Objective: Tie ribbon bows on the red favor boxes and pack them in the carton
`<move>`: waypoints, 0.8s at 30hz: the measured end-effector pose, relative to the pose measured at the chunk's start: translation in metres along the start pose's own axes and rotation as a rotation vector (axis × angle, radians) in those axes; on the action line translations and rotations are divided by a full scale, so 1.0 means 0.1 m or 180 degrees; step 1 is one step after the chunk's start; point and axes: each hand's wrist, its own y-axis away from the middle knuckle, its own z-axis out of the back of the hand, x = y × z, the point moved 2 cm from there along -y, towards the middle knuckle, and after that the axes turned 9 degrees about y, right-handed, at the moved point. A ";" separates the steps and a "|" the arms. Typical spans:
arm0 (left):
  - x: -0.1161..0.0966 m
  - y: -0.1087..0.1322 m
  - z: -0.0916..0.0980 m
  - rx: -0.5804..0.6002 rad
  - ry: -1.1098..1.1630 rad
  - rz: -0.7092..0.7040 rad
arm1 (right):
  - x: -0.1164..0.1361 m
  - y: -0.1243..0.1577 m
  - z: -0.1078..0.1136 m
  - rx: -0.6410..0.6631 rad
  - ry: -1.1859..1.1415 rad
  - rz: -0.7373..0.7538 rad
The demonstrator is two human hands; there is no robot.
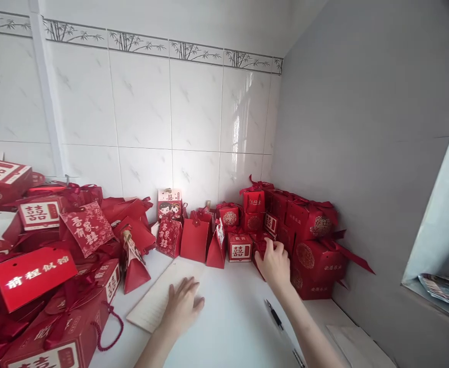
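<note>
My right hand (276, 263) reaches in at the right side of the table, its fingers curled over a small red gift box (261, 245) in the front row, partly hidden by the hand. Just left of that box stands a red box with a white double-happiness label (240, 250). My left hand (184, 304) lies palm down, fingers apart, on the right part of an open-faced lined notebook (149, 312) and holds nothing. A black-capped clear pen (275, 314) lies on the white table (224, 322), between the two forearms.
Stacked red boxes with ribbons (312, 255) fill the right corner against the grey wall. Triangular red boxes (195, 239) stand along the tiled wall. A heap of red gift boxes (36, 276) covers the left. White paper (352, 345) lies at the lower right.
</note>
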 end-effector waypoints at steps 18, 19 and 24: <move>-0.16 0.01 -0.17 -0.0415 0.0727 -0.0338 | -0.16 0.16 -0.20 -0.0086 0.0253 -0.0021; -0.18 0.02 -0.18 -0.0472 0.0870 -0.0426 | -0.14 0.17 -0.16 -0.0224 0.0096 0.0127; -0.25 0.06 -0.11 -0.0691 0.2071 -0.0439 | 0.11 0.33 0.00 -0.0747 -0.1397 0.1604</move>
